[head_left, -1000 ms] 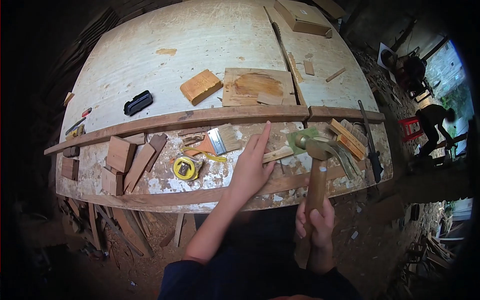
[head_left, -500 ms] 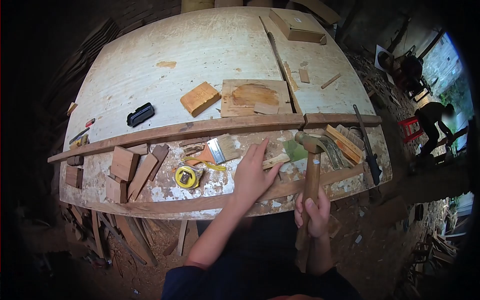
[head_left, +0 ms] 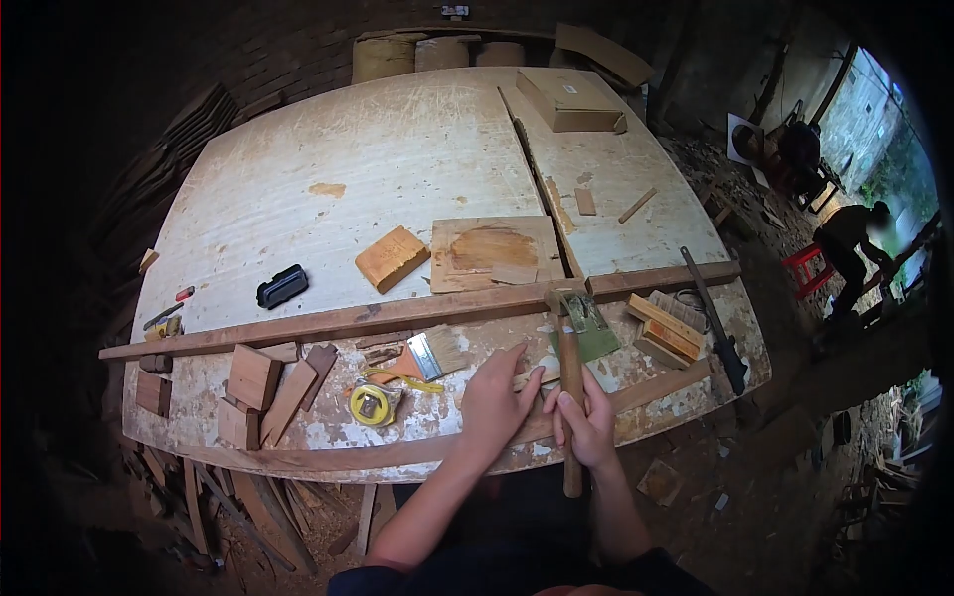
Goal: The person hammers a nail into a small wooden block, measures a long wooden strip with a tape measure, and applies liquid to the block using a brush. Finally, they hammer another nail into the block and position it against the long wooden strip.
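Observation:
My left hand [head_left: 492,402] rests at the near part of the workbench [head_left: 397,442], thumb and index finger apart beside a pale wooden handle [head_left: 540,377]; its other fingers are partly hidden. My right hand [head_left: 588,422] is closed around the wooden handle of a hammer [head_left: 570,363], which points away from me. The hammer's head lies over the long wooden strip, beside a flat green piece [head_left: 594,343]. Left of my left hand are a wide brush [head_left: 425,358] and a yellow tape measure [head_left: 374,405].
Wooden blocks [head_left: 253,377] stand at left, and stacked pieces [head_left: 668,333] and a dark long tool [head_left: 715,328] at right. Beyond the long strip [head_left: 397,314] lie a black case [head_left: 283,286], an orange block [head_left: 393,258] and a board [head_left: 492,248]. A person [head_left: 850,238] bends at far right.
My right hand and the hammer have moved left, closer to my left hand, and the hammer head now covers less of the green piece. The view has tilted upward.

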`<state>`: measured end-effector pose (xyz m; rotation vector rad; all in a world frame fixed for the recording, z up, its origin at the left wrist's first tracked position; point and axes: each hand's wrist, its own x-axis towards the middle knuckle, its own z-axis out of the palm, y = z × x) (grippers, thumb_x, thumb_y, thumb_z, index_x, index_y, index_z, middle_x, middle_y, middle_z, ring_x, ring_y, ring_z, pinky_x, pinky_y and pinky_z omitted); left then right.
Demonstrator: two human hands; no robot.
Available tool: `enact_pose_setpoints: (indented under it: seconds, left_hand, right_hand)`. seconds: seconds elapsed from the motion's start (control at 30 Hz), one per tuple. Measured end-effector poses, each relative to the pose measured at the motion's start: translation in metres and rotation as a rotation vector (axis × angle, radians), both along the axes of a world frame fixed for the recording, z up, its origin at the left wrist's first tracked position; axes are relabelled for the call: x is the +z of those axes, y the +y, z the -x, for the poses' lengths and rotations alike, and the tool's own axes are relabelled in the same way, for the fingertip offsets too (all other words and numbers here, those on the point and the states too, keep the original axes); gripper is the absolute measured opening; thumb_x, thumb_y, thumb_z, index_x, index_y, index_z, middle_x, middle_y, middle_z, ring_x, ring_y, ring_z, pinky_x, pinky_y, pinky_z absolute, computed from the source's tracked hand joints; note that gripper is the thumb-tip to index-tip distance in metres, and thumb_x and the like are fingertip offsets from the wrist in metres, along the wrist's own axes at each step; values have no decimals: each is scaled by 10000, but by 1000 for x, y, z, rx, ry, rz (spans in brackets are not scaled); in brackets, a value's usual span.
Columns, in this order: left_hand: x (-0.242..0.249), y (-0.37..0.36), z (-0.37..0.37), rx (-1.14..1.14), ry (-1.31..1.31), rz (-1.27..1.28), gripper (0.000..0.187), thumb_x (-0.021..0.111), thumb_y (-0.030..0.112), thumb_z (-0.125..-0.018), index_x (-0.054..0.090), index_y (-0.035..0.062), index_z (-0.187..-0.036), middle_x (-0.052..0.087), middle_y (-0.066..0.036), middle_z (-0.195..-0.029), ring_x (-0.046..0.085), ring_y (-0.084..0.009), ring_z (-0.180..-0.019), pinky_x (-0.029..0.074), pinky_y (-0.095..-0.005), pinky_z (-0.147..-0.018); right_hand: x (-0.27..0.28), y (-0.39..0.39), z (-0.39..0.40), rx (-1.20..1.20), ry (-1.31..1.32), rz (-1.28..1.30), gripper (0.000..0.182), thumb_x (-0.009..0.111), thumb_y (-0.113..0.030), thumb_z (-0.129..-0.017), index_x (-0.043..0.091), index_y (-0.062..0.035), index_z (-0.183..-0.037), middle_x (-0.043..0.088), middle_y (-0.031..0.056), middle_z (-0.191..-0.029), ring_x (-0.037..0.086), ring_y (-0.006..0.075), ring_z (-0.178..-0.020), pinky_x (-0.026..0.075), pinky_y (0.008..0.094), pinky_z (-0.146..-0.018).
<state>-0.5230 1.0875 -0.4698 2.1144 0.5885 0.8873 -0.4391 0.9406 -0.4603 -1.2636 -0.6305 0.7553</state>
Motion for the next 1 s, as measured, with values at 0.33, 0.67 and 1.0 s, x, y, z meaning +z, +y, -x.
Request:
enact_pose_setpoints:
  seconds: [0.33,0.67,1.0]
  left_hand:
    - [-1,1,-3,16,28,-44,339,786,120,-912,703,-14,-1213,684,-183,-920,702,-371,-827,570,-450,-733]
    - [0,6,1,-33,8,-49,396,727,12,-872,669,-21,-1262,664,-192,-948,685,-392,-886,559,-464,-776]
    - [1,6,0,4,-6,-33,385,699,1,-913,667,-2,-1297,663,-192,-979,695,-392,-857,568,-465,-749]
  right_hand:
    - [0,8,-1,-55,37,11,553,510,-88,-1109,311,33,-1610,719,132,-1011,542,51,-509,449,200,-443]
    - [1,19,3,-183,50,53,539,507,-87,-1113,331,15,-1612,743,135,-1052,569,60,-506,475,209,-448]
    - [1,22,6,-210,33,63,537,522,-89,-1106,357,-3,-1610,750,127,-1045,578,57,-502,482,213,-441]
